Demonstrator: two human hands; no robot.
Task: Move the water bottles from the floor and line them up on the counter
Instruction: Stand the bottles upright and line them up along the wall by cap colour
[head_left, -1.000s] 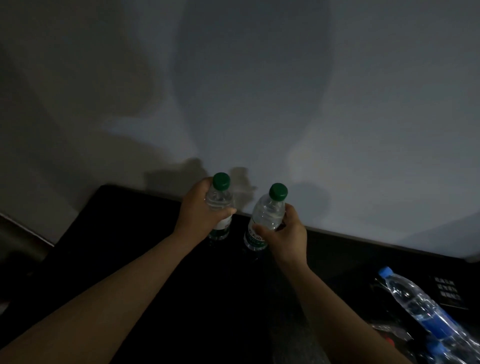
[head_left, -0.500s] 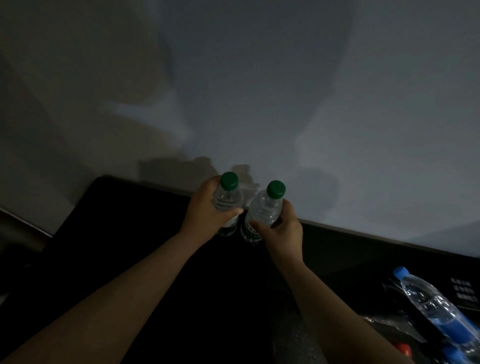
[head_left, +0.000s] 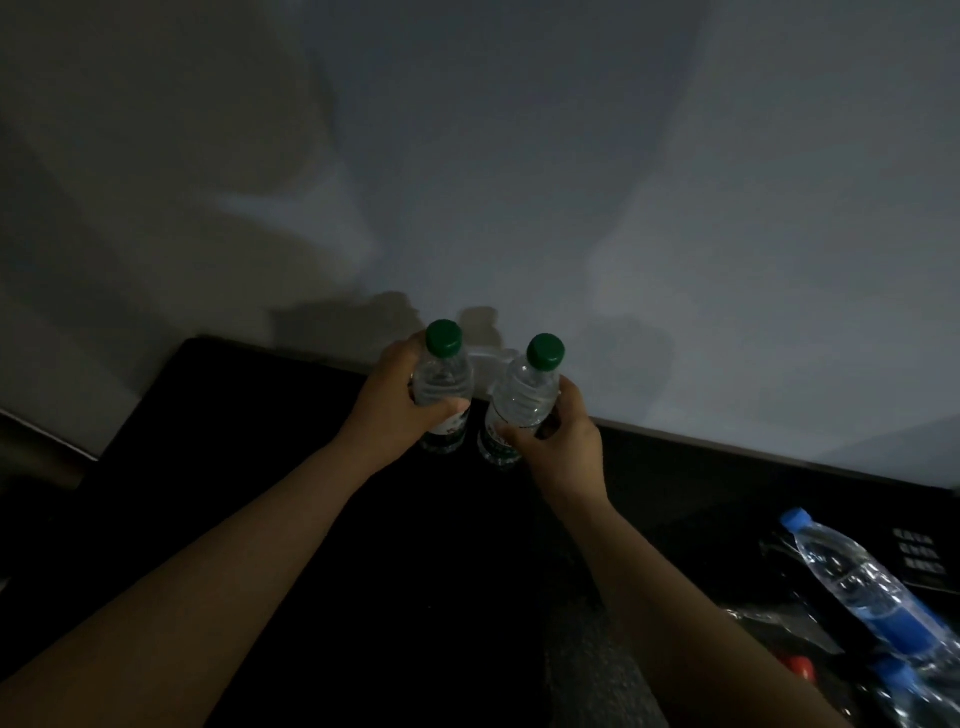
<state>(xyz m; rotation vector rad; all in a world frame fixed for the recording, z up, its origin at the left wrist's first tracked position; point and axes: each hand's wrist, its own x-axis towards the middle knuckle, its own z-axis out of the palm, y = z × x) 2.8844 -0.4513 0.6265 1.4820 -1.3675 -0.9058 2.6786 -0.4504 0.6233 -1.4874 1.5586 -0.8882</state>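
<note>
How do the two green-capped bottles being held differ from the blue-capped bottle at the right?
The green-capped bottles are near upright at the back of the dark counter, one in the left hand, one in the right hand; the blue-capped bottle lies tilted and unheld. Their labels look green and white; its label is blue. All are clear plastic with caps on.

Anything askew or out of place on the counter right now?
The blue-capped bottle at the far right lies tilted on crinkled plastic wrap, not standing. The right hand's green-capped bottle leans left.
</note>
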